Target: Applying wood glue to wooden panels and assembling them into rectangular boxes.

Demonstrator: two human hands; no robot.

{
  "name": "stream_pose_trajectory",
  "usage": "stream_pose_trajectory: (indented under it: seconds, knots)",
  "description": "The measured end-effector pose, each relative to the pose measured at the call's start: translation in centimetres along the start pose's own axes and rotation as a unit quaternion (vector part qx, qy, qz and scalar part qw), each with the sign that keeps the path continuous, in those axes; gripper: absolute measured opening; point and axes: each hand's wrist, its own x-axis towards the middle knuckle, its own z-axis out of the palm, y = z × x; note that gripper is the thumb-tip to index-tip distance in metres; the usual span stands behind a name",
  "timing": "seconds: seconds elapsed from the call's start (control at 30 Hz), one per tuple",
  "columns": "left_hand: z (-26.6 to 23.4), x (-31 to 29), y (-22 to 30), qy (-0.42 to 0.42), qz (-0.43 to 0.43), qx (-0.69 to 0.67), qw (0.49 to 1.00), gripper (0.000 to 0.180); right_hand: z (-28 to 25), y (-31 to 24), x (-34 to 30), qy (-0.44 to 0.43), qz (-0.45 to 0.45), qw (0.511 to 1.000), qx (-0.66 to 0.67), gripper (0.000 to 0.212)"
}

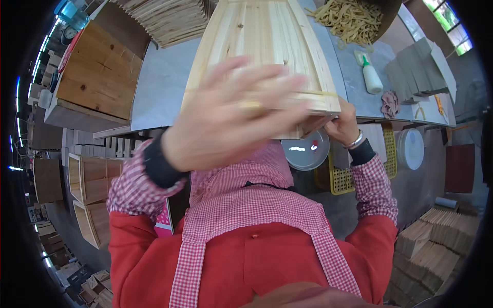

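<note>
A long pale wooden box (251,31) with raised side edges lies on the table in front of me, its near end reaching the table's front edge. A thin tan band (322,93) runs across the box close to that end. My left hand (221,113), smeared by motion, is over the near part of the box with its fingers spread. Whether it touches the band cannot be made out. My right hand (345,122) grips the near right corner of the box, its fingers partly hidden under the wood.
Many loose tan bands (352,21) lie heaped at the back right. Beside them are a white bottle (372,77) with a green cap, a crumpled pink cloth (390,104) and stacked grey pieces (418,69). A wooden crate (100,72) stands left; a yellow basket (391,154) is below right.
</note>
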Motion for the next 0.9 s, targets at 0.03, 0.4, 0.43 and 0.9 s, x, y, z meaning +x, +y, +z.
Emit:
stream_pose_trajectory:
  seconds: [0.03, 0.4, 0.43, 0.9]
  knots:
    - [1.4, 2.0, 0.2, -0.028, 0.026, 0.003, 0.999, 0.049, -0.3, 0.1, 0.4, -0.013, -0.008, 1.0, 0.021, 0.025]
    - [5.9, 6.2, 0.3, -0.124, 0.067, -0.153, 0.978, 0.026, -2.2, 5.3, 10.4, 0.07, 0.074, 0.994, -0.03, 0.014]
    - [6.0, 6.4, 0.4, -0.124, 0.065, -0.163, 0.977, 0.027, -1.5, 7.3, 11.7, 0.087, 0.059, 0.994, -0.037, 0.015]
    - [5.8, 5.7, 0.1, -0.064, 0.006, -0.225, 0.972, 0.035, 4.6, 20.7, 9.4, 0.029, 0.218, 0.972, 0.081, 0.024]
